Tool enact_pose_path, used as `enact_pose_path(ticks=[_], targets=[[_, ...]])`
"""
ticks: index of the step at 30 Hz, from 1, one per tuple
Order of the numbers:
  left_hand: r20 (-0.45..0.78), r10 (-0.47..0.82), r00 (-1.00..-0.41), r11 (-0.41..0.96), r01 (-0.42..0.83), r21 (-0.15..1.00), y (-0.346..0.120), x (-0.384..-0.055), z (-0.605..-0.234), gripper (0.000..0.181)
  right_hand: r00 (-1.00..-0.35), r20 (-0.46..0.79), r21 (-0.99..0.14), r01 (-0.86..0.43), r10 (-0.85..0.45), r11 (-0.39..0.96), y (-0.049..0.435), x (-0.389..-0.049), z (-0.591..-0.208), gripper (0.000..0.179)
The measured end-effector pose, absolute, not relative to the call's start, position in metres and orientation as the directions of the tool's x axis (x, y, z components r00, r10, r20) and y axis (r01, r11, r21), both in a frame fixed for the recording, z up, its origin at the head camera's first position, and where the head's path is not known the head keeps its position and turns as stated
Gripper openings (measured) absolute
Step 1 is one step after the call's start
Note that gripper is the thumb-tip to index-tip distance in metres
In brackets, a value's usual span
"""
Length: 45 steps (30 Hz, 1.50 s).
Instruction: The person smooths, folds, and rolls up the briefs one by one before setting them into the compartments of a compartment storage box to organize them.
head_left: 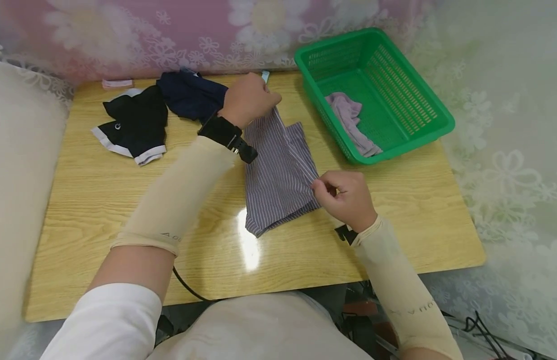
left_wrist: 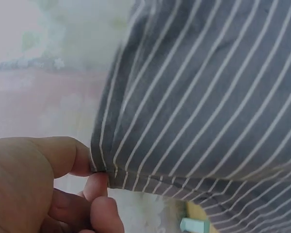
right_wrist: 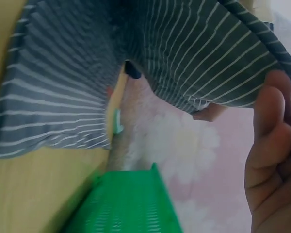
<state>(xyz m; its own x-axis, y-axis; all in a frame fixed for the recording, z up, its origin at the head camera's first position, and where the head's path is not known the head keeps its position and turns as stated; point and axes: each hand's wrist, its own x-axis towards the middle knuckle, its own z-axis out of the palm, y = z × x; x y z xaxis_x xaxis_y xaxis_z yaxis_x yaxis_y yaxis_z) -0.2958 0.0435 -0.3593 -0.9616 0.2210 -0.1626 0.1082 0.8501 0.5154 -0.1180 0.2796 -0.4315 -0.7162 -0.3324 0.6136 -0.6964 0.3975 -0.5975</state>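
Grey shorts with thin white stripes point(head_left: 278, 170) hang between the hands over the wooden table, a lower corner close to the tabletop. My left hand point(head_left: 249, 97) pinches a far corner of the cloth, held up. In the left wrist view, its thumb and fingertips grip the hem of the striped fabric point(left_wrist: 199, 97). At the near right edge, my right hand point(head_left: 346, 197) pinches the waist side of the shorts. The right wrist view shows one leg point(right_wrist: 63, 82) spread low near the table and the other raised toward the left hand.
A green basket point(head_left: 395, 87) at the back right contains a lilac cloth point(head_left: 350, 122). Back left lie a black garment with white trim point(head_left: 143, 120) and a navy cloth point(head_left: 188, 95). Behind them sits a small pink item point(head_left: 117, 84). A flowered curtain point(head_left: 193, 35) borders the far edge.
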Motion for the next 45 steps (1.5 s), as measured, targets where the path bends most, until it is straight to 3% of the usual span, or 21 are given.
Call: enact_pose_path(ticks=[5,16,20,26,29,32,37,41,45], targets=[[-0.152,0.224,-0.963,0.849,0.116,0.515,0.059,-0.296,-0.37,0.044,-0.754,0.591,-0.622,-0.652,-0.287,0.433,0.289,-0.115,-0.447,0.031],[-0.026,0.239,-0.971,0.757,0.17,0.63,0.085,-0.293,-0.413,0.04,-0.858,0.45,-0.693,-0.511,-0.248,0.509,0.308,-0.114,-0.475,0.041],[-0.057,0.296,-0.954,0.722,0.184,0.667,0.085,-0.289,-0.432,0.034,-0.894,0.378,-0.704,-0.446,-0.24,0.553,0.315,-0.117,-0.48,0.045],[-0.153,0.397,-0.905,0.682,0.18,0.709,0.072,-0.288,-0.454,0.042,-0.944,0.079,-0.616,-0.3,-0.321,0.729,0.322,-0.121,-0.485,0.048],[-0.132,0.452,-0.882,0.643,0.219,0.734,0.065,-0.289,-0.46,0.04,-0.939,-0.083,-0.555,-0.235,-0.335,0.798,0.324,-0.126,-0.487,0.047],[-0.105,0.515,-0.851,0.602,0.271,0.751,0.057,-0.291,-0.463,0.039,-0.926,-0.17,-0.533,-0.201,-0.336,0.822,0.323,-0.131,-0.484,0.044],[-0.103,0.576,-0.811,0.593,0.328,0.735,0.044,-0.295,-0.466,0.042,-0.917,-0.225,-0.506,-0.177,-0.328,0.844,0.319,-0.136,-0.477,0.034],[-0.112,0.568,-0.816,0.616,0.331,0.715,0.03,-0.293,-0.461,0.044,-0.931,-0.231,-0.513,-0.131,-0.283,0.848,0.315,-0.137,-0.471,0.022],[-0.087,0.559,-0.825,0.646,0.368,0.669,0.012,-0.288,-0.456,0.043,-0.945,-0.219,-0.517,-0.099,-0.243,0.85,0.311,-0.138,-0.469,0.022]])
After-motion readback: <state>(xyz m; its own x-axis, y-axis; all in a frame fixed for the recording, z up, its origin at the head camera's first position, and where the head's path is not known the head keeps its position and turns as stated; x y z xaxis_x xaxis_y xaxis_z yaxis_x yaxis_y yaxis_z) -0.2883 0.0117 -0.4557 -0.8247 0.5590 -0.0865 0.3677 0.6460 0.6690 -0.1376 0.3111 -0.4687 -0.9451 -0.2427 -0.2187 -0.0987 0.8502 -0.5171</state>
